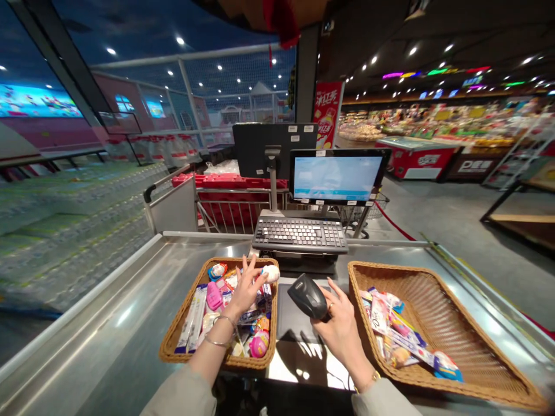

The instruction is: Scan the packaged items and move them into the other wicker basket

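Note:
My left hand (pixel 246 289) is over the left wicker basket (pixel 173 341), thumb and finger pinching a small white egg-shaped pack (pixel 271 273) by the basket's back right corner. Its other fingers stretch upward. Below it lie mixed sweets, among them long white-and-purple packets (pixel 191 318), a pink pack (pixel 214 296) and a round pink pack (pixel 259 344). In my right hand (pixel 342 323) is a black handheld barcode scanner (pixel 307 296), its head pointing left toward the white pack. The right wicker basket (pixel 459 306) holds several wrapped sweets (pixel 401 335) on its left side.
Behind the baskets stand a keyboard (pixel 301 233) and a lit screen (pixel 336 178), with another monitor (pixel 273 150) seen from its back. A metal counter (pixel 125 312) runs beneath everything. Beyond it are a shopping cart (pixel 234 208) and stacked bottles (pixel 78 231).

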A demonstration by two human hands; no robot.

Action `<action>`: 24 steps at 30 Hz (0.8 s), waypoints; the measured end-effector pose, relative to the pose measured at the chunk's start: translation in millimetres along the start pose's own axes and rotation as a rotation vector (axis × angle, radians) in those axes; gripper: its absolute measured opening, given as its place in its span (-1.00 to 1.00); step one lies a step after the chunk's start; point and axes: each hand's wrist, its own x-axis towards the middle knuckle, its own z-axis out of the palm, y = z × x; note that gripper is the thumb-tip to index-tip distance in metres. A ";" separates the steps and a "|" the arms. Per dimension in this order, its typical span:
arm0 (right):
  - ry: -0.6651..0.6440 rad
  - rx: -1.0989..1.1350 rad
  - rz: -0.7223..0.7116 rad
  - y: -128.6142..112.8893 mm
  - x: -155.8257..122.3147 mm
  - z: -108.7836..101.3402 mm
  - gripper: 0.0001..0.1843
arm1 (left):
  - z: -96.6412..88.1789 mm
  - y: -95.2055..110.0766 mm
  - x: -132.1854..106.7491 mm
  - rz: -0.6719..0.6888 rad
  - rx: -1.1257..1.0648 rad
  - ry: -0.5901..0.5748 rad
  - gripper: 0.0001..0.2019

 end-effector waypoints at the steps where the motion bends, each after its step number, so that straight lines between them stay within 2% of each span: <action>1: 0.012 -0.001 0.003 2.7 -0.4 -0.9 -0.61 | 0.9 5.2 0.1 0.034 0.051 0.006 -0.64; 8: 0.055 -0.001 0.051 25.1 -4.1 -6.1 -0.63 | 8.9 34.6 0.9 0.248 0.319 0.100 -0.67; 13: 0.120 0.031 0.126 21.1 -5.2 -13.5 -0.65 | 15.2 46.1 3.2 0.364 0.461 0.160 -0.64; 18: 0.162 0.056 0.189 19.0 -6.2 -21.0 -0.69 | 22.4 57.5 7.4 0.450 0.513 0.184 -0.61; 24: 0.192 0.015 0.240 42.2 -12.1 -29.9 -0.61 | 39.9 64.4 16.9 0.536 0.502 0.207 -0.57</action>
